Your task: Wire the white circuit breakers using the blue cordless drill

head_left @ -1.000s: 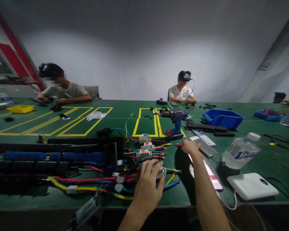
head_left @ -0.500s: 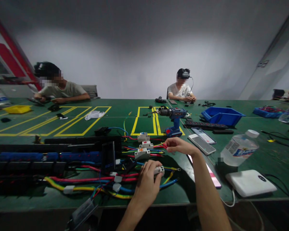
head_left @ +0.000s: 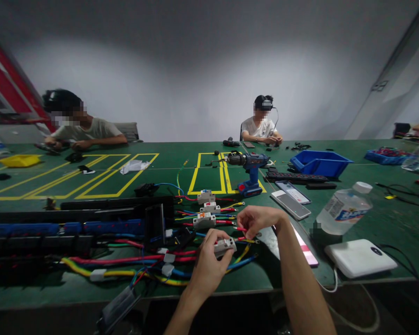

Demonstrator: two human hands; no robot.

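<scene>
In the head view my left hand (head_left: 209, 258) grips a light grey circuit breaker (head_left: 225, 246) between thumb and fingers, its terminal end turned to the right. My right hand (head_left: 263, 221) is pinched on a red wire (head_left: 242, 229), whose end points left near the breaker. A second red tip (head_left: 242, 238) shows just below those fingers, close to the terminals. Beyond my left hand stand several more breakers with wires attached, the nearest being a breaker with an orange switch (head_left: 204, 220). Thick yellow-green cable (head_left: 139, 273) and red cable (head_left: 125, 260) run in from the left.
A blue cordless drill (head_left: 253, 174) stands behind my right hand. Phones (head_left: 291, 206), a tilted water bottle (head_left: 345, 209) and a white power bank (head_left: 359, 258) lie to the right. A blue bin (head_left: 321, 165) is farther back. Black-and-blue equipment (head_left: 73, 228) fills the left. Two people sit opposite.
My right hand has come down and nearer, from beside the standing breakers to the held breaker, with the red wire. The left hand has turned the breaker slightly, showing more of it.
</scene>
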